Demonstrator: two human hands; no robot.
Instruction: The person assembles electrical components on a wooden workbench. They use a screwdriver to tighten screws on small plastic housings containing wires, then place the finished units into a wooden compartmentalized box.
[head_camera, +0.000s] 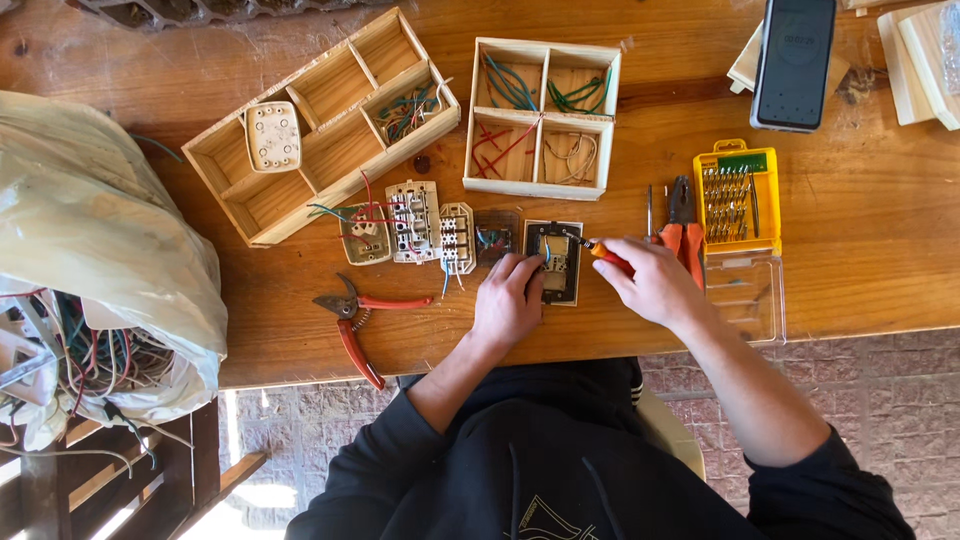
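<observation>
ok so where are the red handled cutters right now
In the head view the red-handled cutters lie on the wooden table, near its front edge, left of the left hand and just below the row of white switch modules.

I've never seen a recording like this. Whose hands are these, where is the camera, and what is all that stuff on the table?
There is no machine here: a person works with two bare hands, filmed by one camera worn on the head, looking down. The left hand steadies a dark switch plate on the wooden table. The right hand holds an orange-handled screwdriver with its tip at the plate. Beside them lie white switch modules with coloured wires, red-handled pliers, a yellow screwdriver bit set, a phone, and two wooden divided trays holding sorted wires. A plastic bag of tangled wires sits at the left.
</observation>
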